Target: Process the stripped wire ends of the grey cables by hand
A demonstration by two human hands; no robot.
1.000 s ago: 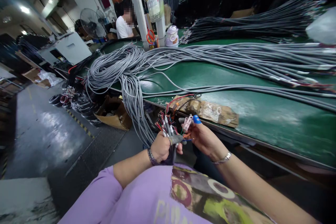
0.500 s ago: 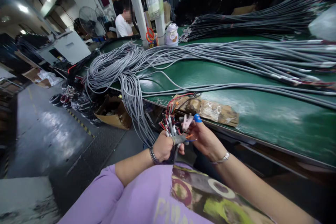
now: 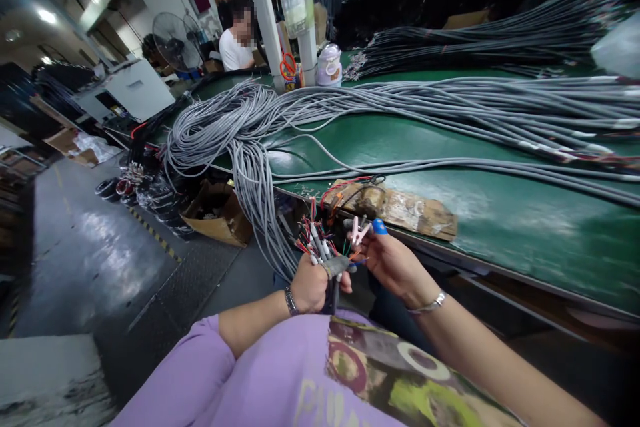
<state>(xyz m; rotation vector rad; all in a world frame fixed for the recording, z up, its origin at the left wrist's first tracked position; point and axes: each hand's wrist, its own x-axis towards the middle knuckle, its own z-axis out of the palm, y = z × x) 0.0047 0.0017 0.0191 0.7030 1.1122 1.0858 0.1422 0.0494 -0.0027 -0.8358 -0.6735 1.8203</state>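
Note:
My left hand (image 3: 310,285) is closed in a fist round a bunch of grey cables, just below their stripped ends (image 3: 316,240), where thin red, green and white wires fan upward. My right hand (image 3: 393,260) is beside it, fingers pinched on a small pink clip-like tool (image 3: 358,231) held next to the wire ends. A blue cap (image 3: 379,227) covers one fingertip of that hand. Both hands hover in front of my chest, just short of the green table's near edge (image 3: 450,260).
Long grey cable bundles (image 3: 400,107) lie across the green table and hang off its left end. A taped cardboard patch (image 3: 400,208) sits at the table edge. A cardboard box (image 3: 215,213) stands on the floor. A seated person (image 3: 235,47), a fan and white posts are behind.
My hands have stayed almost in place. The pink tool in my right hand has tilted and shifted slightly against the wire ends.

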